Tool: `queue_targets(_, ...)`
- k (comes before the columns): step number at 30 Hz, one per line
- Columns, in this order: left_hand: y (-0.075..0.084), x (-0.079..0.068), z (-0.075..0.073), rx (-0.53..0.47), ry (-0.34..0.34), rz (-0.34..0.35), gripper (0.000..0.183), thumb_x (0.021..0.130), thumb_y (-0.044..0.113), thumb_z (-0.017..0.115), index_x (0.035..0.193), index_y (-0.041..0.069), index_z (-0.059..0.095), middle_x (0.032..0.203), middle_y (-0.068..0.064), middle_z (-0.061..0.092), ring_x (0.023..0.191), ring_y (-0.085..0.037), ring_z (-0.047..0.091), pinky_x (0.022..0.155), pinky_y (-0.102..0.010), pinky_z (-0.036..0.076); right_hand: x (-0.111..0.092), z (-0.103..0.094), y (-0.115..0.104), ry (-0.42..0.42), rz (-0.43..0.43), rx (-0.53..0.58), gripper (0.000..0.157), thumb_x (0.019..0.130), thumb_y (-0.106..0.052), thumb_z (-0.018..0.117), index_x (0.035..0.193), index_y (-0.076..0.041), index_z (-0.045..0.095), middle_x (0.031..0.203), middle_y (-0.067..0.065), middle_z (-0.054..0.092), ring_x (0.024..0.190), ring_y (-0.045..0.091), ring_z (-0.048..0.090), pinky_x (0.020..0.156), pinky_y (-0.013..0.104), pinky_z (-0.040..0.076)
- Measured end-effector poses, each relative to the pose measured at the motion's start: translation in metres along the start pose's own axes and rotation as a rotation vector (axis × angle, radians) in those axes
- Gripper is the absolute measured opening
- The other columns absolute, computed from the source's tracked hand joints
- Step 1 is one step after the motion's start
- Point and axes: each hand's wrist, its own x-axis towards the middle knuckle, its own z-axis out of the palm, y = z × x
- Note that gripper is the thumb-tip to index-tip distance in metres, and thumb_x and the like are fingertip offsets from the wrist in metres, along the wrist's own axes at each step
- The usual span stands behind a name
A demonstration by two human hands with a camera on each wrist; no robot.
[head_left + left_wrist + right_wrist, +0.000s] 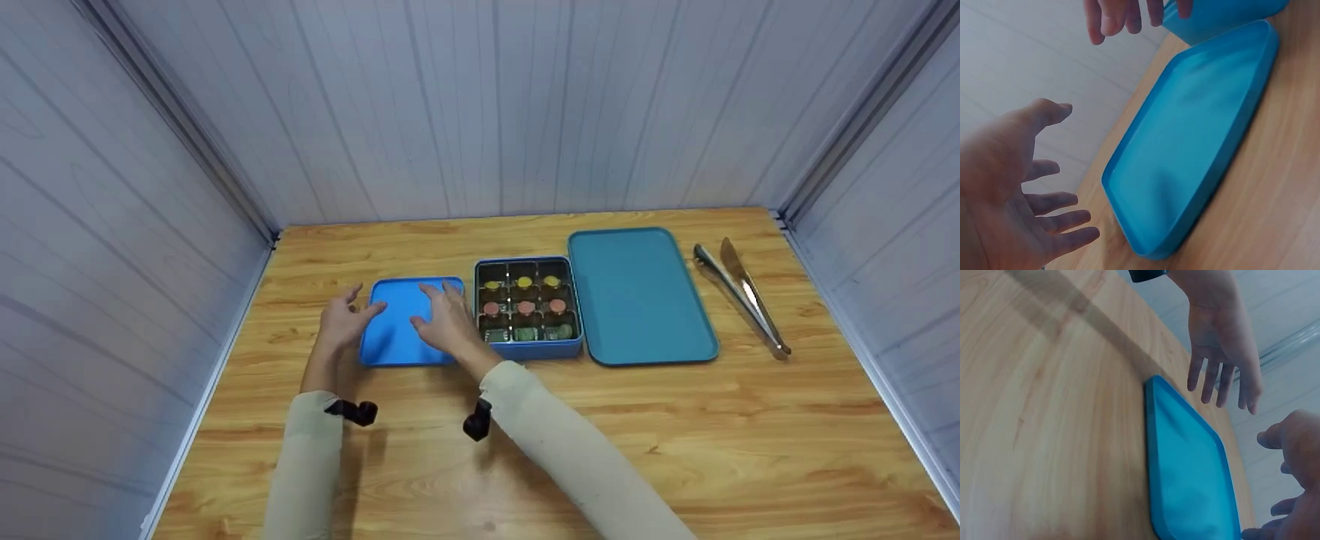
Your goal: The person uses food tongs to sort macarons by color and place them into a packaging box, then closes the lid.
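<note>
A shallow blue lid (pixel 401 319) lies on the table with its raised rim upward. My left hand (pixel 343 322) hovers by its left edge, fingers spread and holding nothing. Over the lid's right side is my right hand (pixel 448 321), also with loosely spread fingers and nothing in them. In the left wrist view a gap shows between the left hand (pixel 1016 191) and the lid (pixel 1185 140). Just right of the lid stands a blue box (pixel 536 350); its divided clear insert holds yellow, pink and green pieces in rows.
A teal tray (pixel 645 296) lies right of the box, close against it. Farther right, metal tongs (pixel 742 300) with dark tips rest on the wooden table (pixel 675 435). Pale panel walls (pixel 525 105) enclose the table at the back and both sides.
</note>
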Motion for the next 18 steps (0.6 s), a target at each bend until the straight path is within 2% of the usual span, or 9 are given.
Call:
queue_targets(4, -0.004, 0.001, 0.007, 0.063, 0.021, 0.008, 0.084, 0.110, 0.036, 0.072, 0.176, -0.001, 0.033, 0.183, -0.032, 0.030, 0.167, -0.054, 0.038, 0.134, -0.064, 0.040, -0.006, 0.004, 0.000, -0.021, 0.042, 0.008, 0.067, 0.105, -0.033, 0.078, 0.166, -0.015, 0.058, 0.178, 0.030, 0.042, 0.171, 0.054, 0.031, 0.140, 0.063, 0.032)
queue_targets(7, -0.005, 0.001, 0.011, 0.097, 0.022, -0.003, 0.084, 0.110, 0.034, 0.074, 0.175, -0.001, 0.035, 0.181, -0.031, 0.034, 0.167, -0.052, 0.038, 0.135, -0.064, 0.039, -0.010, 0.006, 0.001, 0.002, 0.059, 0.031, 0.064, 0.105, -0.027, 0.078, 0.164, -0.013, 0.060, 0.177, 0.031, 0.044, 0.171, 0.055, 0.031, 0.142, 0.064, 0.027)
queue_targets(11, -0.010, 0.002, 0.014, 0.127, -0.007, -0.013, 0.083, 0.109, 0.031, 0.075, 0.175, 0.000, 0.036, 0.179, -0.034, 0.037, 0.167, -0.052, 0.038, 0.135, -0.064, 0.039, -0.017, 0.006, -0.002, 0.008, 0.067, 0.041, 0.062, 0.104, -0.024, 0.080, 0.163, -0.012, 0.062, 0.175, 0.031, 0.047, 0.169, 0.056, 0.034, 0.140, 0.065, 0.030)
queue_targets(15, -0.014, 0.001, 0.015, 0.139, -0.039, -0.014, 0.083, 0.109, 0.028, 0.075, 0.175, -0.003, 0.034, 0.177, -0.036, 0.037, 0.167, -0.053, 0.038, 0.135, -0.063, 0.039, -0.024, 0.004, -0.010, -0.016, 0.102, 0.027, 0.063, 0.104, -0.025, 0.081, 0.163, -0.012, 0.062, 0.175, 0.030, 0.047, 0.168, 0.060, 0.031, 0.137, 0.067, 0.034)
queue_targets(18, -0.017, 0.002, 0.016, 0.140, -0.061, -0.020, 0.086, 0.108, 0.028, 0.077, 0.175, -0.004, 0.033, 0.179, -0.035, 0.036, 0.168, -0.052, 0.036, 0.137, -0.063, 0.036, -0.030, 0.000, -0.018, -0.032, 0.127, 0.017, 0.062, 0.104, -0.023, 0.080, 0.162, -0.010, 0.062, 0.174, 0.030, 0.048, 0.167, 0.058, 0.035, 0.135, 0.066, 0.039)
